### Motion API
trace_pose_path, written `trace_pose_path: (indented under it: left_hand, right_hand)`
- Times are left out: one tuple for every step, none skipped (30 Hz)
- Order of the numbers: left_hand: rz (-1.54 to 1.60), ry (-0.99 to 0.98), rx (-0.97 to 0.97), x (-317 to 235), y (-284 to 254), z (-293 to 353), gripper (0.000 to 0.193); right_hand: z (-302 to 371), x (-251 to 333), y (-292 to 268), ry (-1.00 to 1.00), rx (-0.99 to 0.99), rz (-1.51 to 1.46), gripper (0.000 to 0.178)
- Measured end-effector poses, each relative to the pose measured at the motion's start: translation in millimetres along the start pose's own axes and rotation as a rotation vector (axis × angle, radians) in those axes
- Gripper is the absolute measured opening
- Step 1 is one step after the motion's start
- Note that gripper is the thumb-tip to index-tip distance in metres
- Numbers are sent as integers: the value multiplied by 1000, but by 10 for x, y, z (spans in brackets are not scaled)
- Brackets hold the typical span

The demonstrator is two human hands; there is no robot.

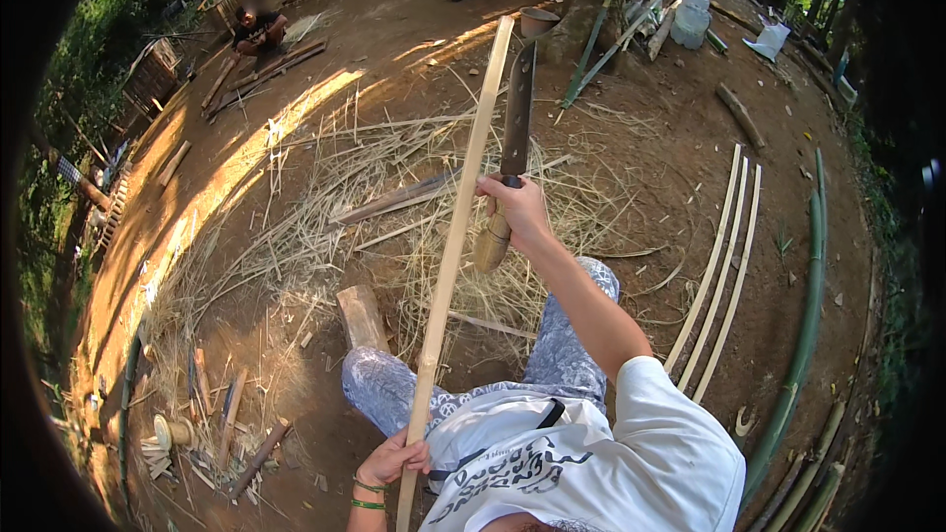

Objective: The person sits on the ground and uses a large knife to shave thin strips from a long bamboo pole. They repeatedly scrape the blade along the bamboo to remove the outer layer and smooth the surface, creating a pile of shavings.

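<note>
A long pale bamboo strip [458, 227] runs upright along my body, from beside my hip to out past my knees. Down at its near end, my left hand [399, 455] is closed around it, with green bands on the wrist. My right hand [520, 212] grips a machete [516, 128] by its handle, and its fingertips and thumb meet the strip's edge. The dark blade points away from me, beside the strip and roughly in line with it. The wooden handle's rounded butt [492, 248] sticks out below my palm.
Bamboo shavings [345, 158] litter the ground ahead. A wooden block [363, 315] lies by my left knee. To the right are several pale strips [724, 256] and a green bamboo pole [810, 305]. Offcuts [212, 414] lie at left. Another person [258, 32] sits far left.
</note>
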State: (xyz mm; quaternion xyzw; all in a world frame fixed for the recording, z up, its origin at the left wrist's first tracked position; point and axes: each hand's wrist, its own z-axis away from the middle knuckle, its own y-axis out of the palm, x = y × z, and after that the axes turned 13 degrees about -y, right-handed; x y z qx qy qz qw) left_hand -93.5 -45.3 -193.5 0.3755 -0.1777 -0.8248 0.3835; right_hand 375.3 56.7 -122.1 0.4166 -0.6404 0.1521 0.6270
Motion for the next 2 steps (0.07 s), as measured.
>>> trace_pose_path:
  left_hand:
    - [-13, 1, 10, 13, 4, -13, 55]
    - [-27, 2, 19, 29, -20, -45, 58]
  right_hand:
    - [-22, -7, 28, -1, 6, 52, 34]
    - [-60, -12, 59, -2, 13, 105, 34]
